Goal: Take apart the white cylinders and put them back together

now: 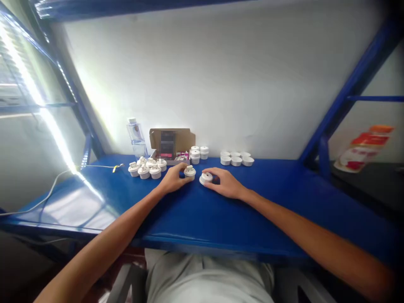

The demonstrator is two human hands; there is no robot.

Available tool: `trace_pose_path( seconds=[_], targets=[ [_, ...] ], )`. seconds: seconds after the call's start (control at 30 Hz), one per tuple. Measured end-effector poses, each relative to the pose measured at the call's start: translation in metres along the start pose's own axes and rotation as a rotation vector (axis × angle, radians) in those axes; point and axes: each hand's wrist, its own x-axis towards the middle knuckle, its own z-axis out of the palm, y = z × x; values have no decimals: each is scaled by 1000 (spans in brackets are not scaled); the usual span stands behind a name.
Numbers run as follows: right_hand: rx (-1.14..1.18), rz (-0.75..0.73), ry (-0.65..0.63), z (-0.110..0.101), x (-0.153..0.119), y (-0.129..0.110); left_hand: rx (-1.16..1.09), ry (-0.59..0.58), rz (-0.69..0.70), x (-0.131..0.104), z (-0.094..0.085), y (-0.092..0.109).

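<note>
Fitting (190, 173), white and round, sits front right of the open carton (187, 138) — left hand (173, 177) narrowed on it, thumb and fingers at its sides. Small raised block faces up, axis near vertical; round in plan, so no clear long axis sideways.

Right hand (229, 184) pinches a white cap (206, 178), farther right of the carton and nearer the person. Narrow end up, wide rim down. Fitting and cap just apart; can't tell if either touches the bench (202, 214).

Around the carton: knobbed fittings (144, 172) bunched front left, the closest obstacle to the left hand. White caps (195, 154), some stacked, just right of it — behind the held parts. Six white cups (236, 161) in two rows farther right. Clear bottle (136, 139) near its left side, cable (19, 213) well left.
</note>
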Motion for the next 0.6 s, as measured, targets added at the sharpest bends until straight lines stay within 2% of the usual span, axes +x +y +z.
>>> trace_pose_path(
  seconds=[0.1, 0.17, 0.33, 0.4, 0.6],
  targets=[
    [120, 16, 198, 0, 3, -10, -51, 5, 35, -2, 2, 13],
    [181, -1, 244, 1, 4, -14, -126, 5, 40, -4, 4, 23],
    [318, 32, 80, 8, 0, -11, -473, -60, -82, -6, 6, 35],
    [326, 22, 64, 6, -2, -9, -587, -96, -145, -6, 3, 35],
    [45, -318, 108, -2, -7, -21, -788, -233, -326, -7, -3, 41]
  ],
)
